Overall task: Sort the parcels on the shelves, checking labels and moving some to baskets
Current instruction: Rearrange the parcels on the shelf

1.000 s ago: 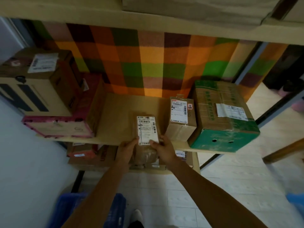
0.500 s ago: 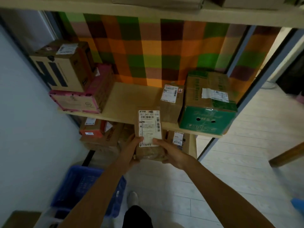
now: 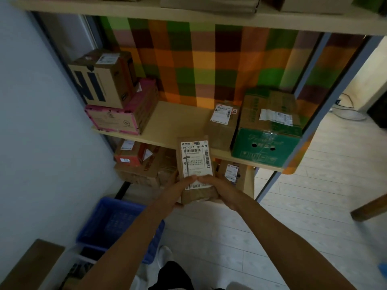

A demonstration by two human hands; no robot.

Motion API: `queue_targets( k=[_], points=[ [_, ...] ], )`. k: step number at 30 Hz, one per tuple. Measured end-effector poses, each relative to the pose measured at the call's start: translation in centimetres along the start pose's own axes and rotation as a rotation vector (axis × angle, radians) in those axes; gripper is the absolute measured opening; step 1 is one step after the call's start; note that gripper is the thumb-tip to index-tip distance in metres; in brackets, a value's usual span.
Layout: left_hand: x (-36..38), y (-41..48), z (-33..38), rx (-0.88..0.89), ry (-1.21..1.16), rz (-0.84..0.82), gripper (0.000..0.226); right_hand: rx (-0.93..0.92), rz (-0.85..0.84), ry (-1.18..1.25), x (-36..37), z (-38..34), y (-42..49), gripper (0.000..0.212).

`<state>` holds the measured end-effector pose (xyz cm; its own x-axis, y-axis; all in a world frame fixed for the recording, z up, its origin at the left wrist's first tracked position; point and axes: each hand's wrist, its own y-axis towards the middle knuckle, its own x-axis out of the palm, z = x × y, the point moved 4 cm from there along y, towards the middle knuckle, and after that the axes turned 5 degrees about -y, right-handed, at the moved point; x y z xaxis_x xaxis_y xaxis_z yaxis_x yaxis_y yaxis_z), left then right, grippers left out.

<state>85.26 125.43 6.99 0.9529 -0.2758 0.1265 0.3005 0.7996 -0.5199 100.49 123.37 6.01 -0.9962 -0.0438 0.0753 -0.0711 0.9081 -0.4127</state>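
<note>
- The left hand (image 3: pixel 178 190) and the right hand (image 3: pixel 218 188) both grip the lower end of a small brown cardboard parcel (image 3: pixel 200 194). Their thumbs press on its front and their fingers curl round behind. It stands upright in the air between them, clear of the shelf.
- Its white printed paper label (image 3: pixel 195 158) faces the camera just above the thumbs. A bold code line and barcodes show, but the smaller print is too blurred to read.
- To check it well, I judge the thumbs should slide off the label's lower edge, which they cover. The parcel should also be held steady and tilted to the light.
- The parcel looks like matte, slightly creased card, flat-sided and light enough for a fingertip grip.
- A blue plastic lattice basket (image 3: pixel 109 222) sits on the floor below and left of the left hand. It is the likely drop if the label calls for it.
- Beyond the hands, the pale wooden shelf (image 3: pixel 167 122) carries a green-and-brown cardboard box (image 3: pixel 266 130), up and right of the right hand, taped and glossy in patches.
</note>
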Motion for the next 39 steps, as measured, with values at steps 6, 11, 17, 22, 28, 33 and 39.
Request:
queue_targets(
  k=[6, 11, 17, 22, 28, 33, 39],
  points=[
    [-0.8, -0.3, -0.4, 0.010, -0.006, -0.018, 0.061, -0.015, -0.004, 0.007, 0.8, 0.4, -0.2, 0.072],
    [-1.2, 0.2, -0.4, 0.029, -0.008, -0.027, 0.079, -0.045, 0.076, -0.016, 0.9, 0.1, 0.2, 0.058],
    [-1.2, 1.8, 1.8, 0.297, -0.029, 0.068, 0.057, -0.157, 0.308, -0.233, 0.7, -0.6, 0.8, 0.069],
    [-0.8, 2.2, 3.5, 0.371, -0.012, 0.157, 0.081, -0.301, 0.331, -0.642, 1.5, -1.3, 0.7, 0.118],
    [-3.9, 1.8, 3.9, 0.270, -0.122, 0.075, 0.041, -0.195, 0.280, -0.190, -1.8, -4.0, -0.9, 0.055],
    [-3.2, 1.2, 2.7, 0.215, -0.151, -0.040, 0.054, -0.002, 0.097, -0.126, -2.0, -4.1, -0.7, 0.069],
    [-1.8, 0.4, 3.2, 0.273, -0.144, -0.020, 0.066, -0.037, 0.205, -0.063, -1.1, -3.7, 0.1, 0.070]
  ],
)
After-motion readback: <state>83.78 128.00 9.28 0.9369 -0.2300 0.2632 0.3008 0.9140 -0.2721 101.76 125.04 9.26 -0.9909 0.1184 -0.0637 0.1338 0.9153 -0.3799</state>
